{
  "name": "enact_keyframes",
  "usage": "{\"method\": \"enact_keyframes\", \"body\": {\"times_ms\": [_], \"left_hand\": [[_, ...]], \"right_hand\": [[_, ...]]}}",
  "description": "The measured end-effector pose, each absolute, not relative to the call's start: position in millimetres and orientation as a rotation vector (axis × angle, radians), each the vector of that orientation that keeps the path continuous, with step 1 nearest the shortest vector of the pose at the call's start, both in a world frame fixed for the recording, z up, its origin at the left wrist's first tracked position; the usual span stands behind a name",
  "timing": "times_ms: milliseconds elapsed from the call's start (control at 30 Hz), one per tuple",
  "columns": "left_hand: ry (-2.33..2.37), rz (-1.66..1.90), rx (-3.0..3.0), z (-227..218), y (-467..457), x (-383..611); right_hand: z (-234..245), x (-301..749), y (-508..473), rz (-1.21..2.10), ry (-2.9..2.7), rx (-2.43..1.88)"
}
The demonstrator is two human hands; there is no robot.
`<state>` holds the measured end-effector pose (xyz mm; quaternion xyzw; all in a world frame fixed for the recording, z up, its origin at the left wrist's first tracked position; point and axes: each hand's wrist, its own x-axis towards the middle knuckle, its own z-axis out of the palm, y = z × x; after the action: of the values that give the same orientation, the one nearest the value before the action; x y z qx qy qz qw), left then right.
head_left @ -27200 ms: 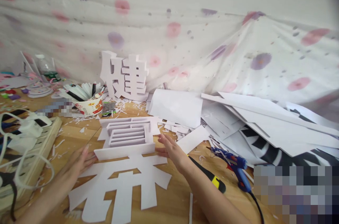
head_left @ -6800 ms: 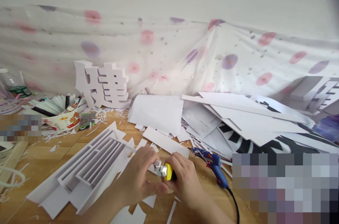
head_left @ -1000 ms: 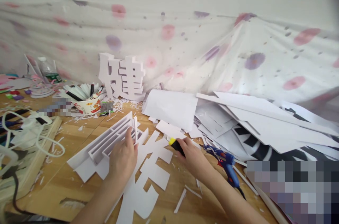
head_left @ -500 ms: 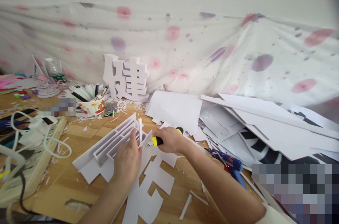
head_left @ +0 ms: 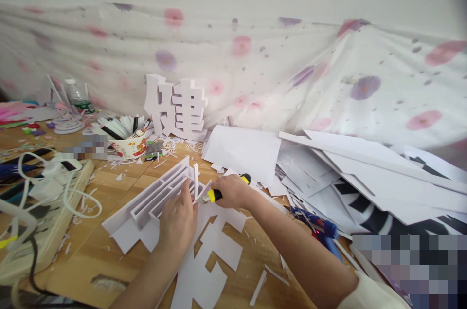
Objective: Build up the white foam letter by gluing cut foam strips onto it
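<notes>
My right hand point(head_left: 233, 191) is closed around a yellow-and-black utility knife point(head_left: 215, 195), whose blade end points left toward the work. My left hand point(head_left: 178, 219) rests on a white foam-board character point(head_left: 126, 235), built of a flat base with thin upright walls. Its thumb and forefinger are closed at the right end, on a thin white strip point(head_left: 196, 181) that stands up there. The blade tip is very close to this strip; whether it touches cannot be made out. Below lies a cut-out white sheet point(head_left: 213, 270), partly under my left forearm.
A finished white character point(head_left: 189, 109) stands at the back. Beside it is a paper bowl of markers point(head_left: 127, 147). White sheets point(head_left: 241, 151) and stacked boards point(head_left: 365, 172) fill the right. A blue glue gun point(head_left: 321, 226) lies by my right forearm; a power strip point(head_left: 54, 231) and cables lie left.
The whole view has shifted slightly. The knife has moved a little lower toward the strip, and both hands keep their grip.
</notes>
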<state>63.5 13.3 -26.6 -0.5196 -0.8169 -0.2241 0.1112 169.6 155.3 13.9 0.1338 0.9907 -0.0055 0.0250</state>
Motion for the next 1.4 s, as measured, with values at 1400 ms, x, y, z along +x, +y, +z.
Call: {"method": "enact_keyframes", "body": {"times_ms": [1400], "left_hand": [[-2.531, -0.77, -1.494, -18, 14, 65]], "right_hand": [[26, 176, 156, 0.076, 2.992, 0.523]]}}
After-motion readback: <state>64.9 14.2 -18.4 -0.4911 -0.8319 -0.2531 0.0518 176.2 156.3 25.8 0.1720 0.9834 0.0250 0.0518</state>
